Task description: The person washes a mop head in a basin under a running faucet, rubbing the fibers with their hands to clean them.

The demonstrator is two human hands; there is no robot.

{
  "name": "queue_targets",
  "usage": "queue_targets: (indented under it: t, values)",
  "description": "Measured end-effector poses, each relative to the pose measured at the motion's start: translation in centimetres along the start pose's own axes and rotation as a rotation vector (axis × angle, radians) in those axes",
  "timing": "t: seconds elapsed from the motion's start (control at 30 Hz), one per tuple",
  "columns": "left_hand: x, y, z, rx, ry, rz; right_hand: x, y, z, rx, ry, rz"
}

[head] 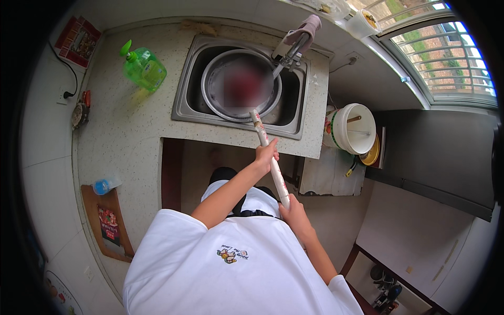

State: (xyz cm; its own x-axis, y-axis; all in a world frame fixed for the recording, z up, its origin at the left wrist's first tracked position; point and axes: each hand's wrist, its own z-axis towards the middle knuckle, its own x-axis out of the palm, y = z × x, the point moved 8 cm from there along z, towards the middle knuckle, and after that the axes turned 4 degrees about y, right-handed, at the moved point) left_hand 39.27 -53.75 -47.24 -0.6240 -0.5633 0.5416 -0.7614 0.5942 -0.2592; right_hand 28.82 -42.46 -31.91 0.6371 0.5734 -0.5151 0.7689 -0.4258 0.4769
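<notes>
Both my hands grip a long white pole with a red pattern [277, 177], slanting up to the sink. My left hand [267, 154] closes around its upper part, and my right hand [292, 210] holds it lower, near my waist. The pole's upper end lies at the near rim of a round metal basin [208, 100]. This basin rests in the stainless steel sink [183, 112] beneath the faucet [293, 53], over which a pinkish cloth [309, 27] is draped. Something red [244, 86] is in the basin, but it is blurred and I cannot tell what it is.
A green pump bottle [145, 71] stands on the speckled counter [122, 145] left of the sink. A blue-capped container [103, 186] and a wooden board [92, 204] lie lower left. Right of the counter are a white bucket [360, 128] and a dark cabinet [437, 145].
</notes>
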Motion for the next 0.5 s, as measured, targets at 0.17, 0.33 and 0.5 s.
queue_targets:
  t: [0.17, 0.33, 0.5]
  values:
    - [0.4, 1.6, 0.3, -0.034, 0.153, -0.178, 0.0, -0.5, -0.4, -0.059, -0.02, -0.063]
    - [1.5, 1.1, 0.5, -0.044, 0.395, -0.346, 4.1, -2.9, -1.0, 0.342, 0.647, 1.331]
    - [1.1, 1.9, 0.5, -0.101, 0.525, -0.466, 6.0, -4.2, -1.0, 0.265, 0.699, 1.532]
